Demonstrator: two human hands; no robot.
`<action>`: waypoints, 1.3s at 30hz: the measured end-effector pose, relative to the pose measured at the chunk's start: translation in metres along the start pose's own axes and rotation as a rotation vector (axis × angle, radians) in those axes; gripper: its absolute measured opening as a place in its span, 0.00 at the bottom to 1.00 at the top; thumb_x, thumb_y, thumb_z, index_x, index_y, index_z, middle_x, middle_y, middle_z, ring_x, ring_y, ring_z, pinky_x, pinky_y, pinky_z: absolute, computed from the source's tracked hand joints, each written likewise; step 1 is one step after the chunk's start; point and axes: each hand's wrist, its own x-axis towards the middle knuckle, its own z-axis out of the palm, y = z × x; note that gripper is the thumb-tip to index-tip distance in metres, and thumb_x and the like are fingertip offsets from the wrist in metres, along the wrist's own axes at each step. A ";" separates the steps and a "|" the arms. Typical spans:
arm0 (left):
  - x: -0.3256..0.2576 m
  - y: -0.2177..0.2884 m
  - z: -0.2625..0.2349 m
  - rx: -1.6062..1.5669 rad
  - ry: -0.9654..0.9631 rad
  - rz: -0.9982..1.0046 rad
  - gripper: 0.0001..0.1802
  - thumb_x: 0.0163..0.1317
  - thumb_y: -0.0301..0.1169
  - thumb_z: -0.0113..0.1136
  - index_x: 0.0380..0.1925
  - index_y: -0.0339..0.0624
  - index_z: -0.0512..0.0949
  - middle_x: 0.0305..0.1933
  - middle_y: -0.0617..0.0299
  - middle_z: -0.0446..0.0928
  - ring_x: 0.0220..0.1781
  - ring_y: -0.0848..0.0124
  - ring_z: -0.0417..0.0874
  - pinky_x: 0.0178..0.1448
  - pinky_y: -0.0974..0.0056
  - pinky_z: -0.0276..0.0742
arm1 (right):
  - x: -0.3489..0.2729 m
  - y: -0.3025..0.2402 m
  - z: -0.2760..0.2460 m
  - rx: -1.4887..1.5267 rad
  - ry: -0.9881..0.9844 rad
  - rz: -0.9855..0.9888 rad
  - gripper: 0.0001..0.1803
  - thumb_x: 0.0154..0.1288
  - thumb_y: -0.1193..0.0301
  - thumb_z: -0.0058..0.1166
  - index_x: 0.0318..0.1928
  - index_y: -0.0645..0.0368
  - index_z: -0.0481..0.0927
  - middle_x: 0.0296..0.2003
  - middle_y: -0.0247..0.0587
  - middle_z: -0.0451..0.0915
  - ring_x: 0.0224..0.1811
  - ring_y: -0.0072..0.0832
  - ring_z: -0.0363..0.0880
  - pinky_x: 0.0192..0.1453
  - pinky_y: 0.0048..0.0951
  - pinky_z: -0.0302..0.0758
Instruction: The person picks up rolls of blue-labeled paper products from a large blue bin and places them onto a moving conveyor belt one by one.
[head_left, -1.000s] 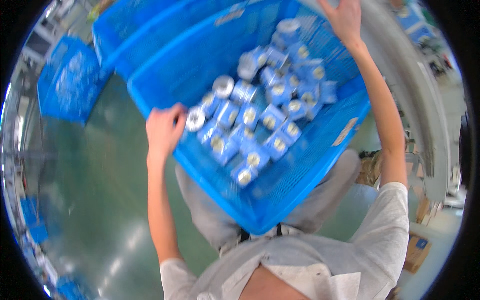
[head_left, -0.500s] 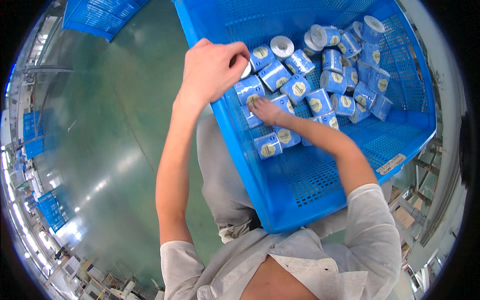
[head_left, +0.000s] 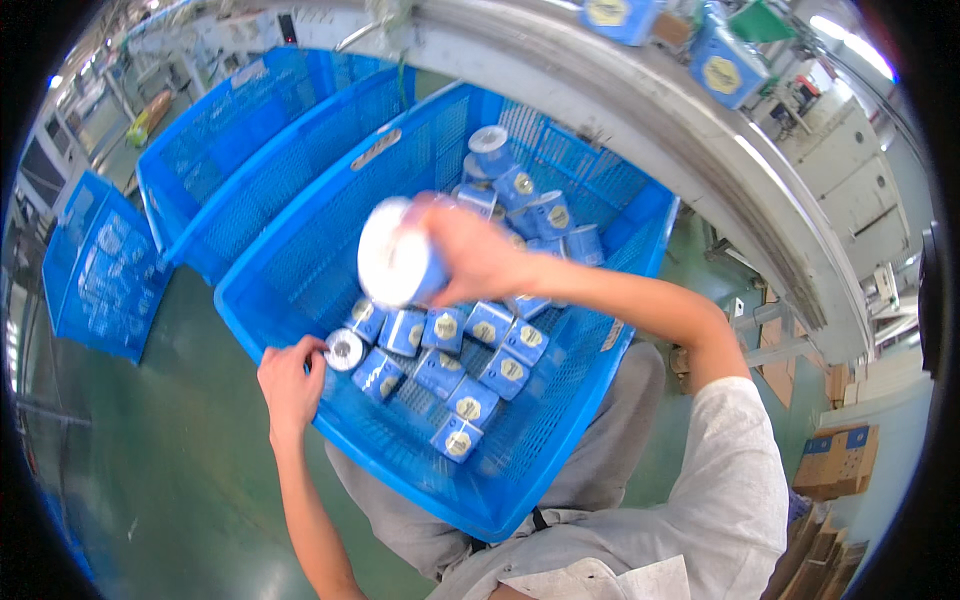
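Note:
My right hand (head_left: 470,245) is raised over the blue plastic crate (head_left: 410,485), its fingers wrapped round a toilet paper roll (head_left: 390,255) in blue wrapping. The roll's white end shows, blurred by motion. My left hand (head_left: 290,385) is closed on the crate's left rim, fingertips beside a roll (head_left: 344,350) that stands with its white end up. Inside the crate, several blue-wrapped rolls (head_left: 438,372) lie in loose rows near me. More rolls (head_left: 515,187) are heaped toward the far side. The crate rests over my knees or right in front of them; which, I cannot tell.
More blue crates (head_left: 250,130) stand beyond mine, and another (head_left: 105,280) is at the far left. A long grey metal conveyor frame (head_left: 640,100) runs behind the crate, with blue packs (head_left: 725,70) on it. Cardboard (head_left: 838,462) lies at the right.
My right hand has come up from among the rolls and now holds one above the crate. My left hand stays at the rim. The view has swung toward the conveyor and the other crates.

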 end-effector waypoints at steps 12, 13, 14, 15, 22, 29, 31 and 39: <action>-0.013 0.000 0.002 0.054 -0.073 -0.067 0.08 0.61 0.32 0.55 0.31 0.50 0.84 0.26 0.59 0.82 0.28 0.59 0.77 0.44 0.58 0.70 | 0.044 0.082 -0.236 -0.434 0.884 0.395 0.52 0.50 0.58 0.74 0.68 0.66 0.56 0.64 0.64 0.66 0.67 0.53 0.66 0.71 0.42 0.66; -0.013 0.000 0.001 0.048 -0.082 -0.065 0.08 0.61 0.32 0.55 0.31 0.50 0.84 0.26 0.59 0.82 0.28 0.59 0.77 0.44 0.58 0.71 | 0.049 0.088 -0.232 -0.444 0.867 0.407 0.52 0.51 0.57 0.73 0.68 0.68 0.57 0.65 0.65 0.65 0.68 0.54 0.65 0.71 0.43 0.66; -0.012 0.001 0.000 0.041 -0.092 -0.063 0.08 0.61 0.32 0.55 0.31 0.50 0.84 0.25 0.60 0.81 0.28 0.58 0.77 0.44 0.57 0.71 | 0.063 0.101 -0.227 -0.624 0.866 0.394 0.51 0.53 0.57 0.72 0.69 0.68 0.57 0.65 0.66 0.65 0.69 0.55 0.64 0.72 0.44 0.65; -0.006 0.006 0.000 0.025 -0.090 -0.045 0.08 0.61 0.32 0.55 0.31 0.51 0.84 0.25 0.60 0.81 0.29 0.58 0.78 0.44 0.57 0.71 | 0.079 0.123 -0.236 -0.824 0.870 0.373 0.49 0.55 0.58 0.70 0.69 0.69 0.58 0.65 0.66 0.65 0.70 0.56 0.63 0.73 0.44 0.64; -0.001 0.009 -0.007 0.061 -0.093 -0.054 0.08 0.58 0.29 0.55 0.29 0.52 0.84 0.20 0.56 0.78 0.27 0.59 0.78 0.44 0.57 0.70 | 0.152 0.167 -0.164 -1.273 0.631 0.100 0.39 0.60 0.65 0.64 0.68 0.63 0.61 0.67 0.56 0.62 0.67 0.51 0.67 0.68 0.43 0.68; 0.003 0.008 -0.012 0.134 -0.102 0.099 0.06 0.57 0.34 0.58 0.31 0.52 0.83 0.23 0.60 0.80 0.28 0.60 0.80 0.42 0.55 0.71 | 0.071 0.024 0.044 -0.295 -0.019 -0.702 0.20 0.55 0.67 0.56 0.50 0.56 0.78 0.52 0.46 0.78 0.57 0.41 0.77 0.57 0.41 0.75; 0.015 0.017 -0.017 0.048 -0.121 0.114 0.05 0.57 0.33 0.57 0.30 0.52 0.82 0.22 0.62 0.79 0.27 0.60 0.80 0.42 0.56 0.71 | 0.059 0.007 0.077 -0.179 -0.070 -0.772 0.16 0.54 0.67 0.56 0.45 0.56 0.77 0.46 0.42 0.79 0.51 0.37 0.78 0.55 0.39 0.75; 0.006 0.019 -0.005 0.080 -0.212 -0.005 0.05 0.55 0.33 0.57 0.21 0.50 0.78 0.20 0.64 0.77 0.28 0.64 0.79 0.40 0.57 0.68 | 0.032 -0.036 0.121 0.300 -0.336 -0.451 0.10 0.57 0.68 0.59 0.39 0.57 0.76 0.36 0.38 0.77 0.42 0.36 0.77 0.44 0.35 0.74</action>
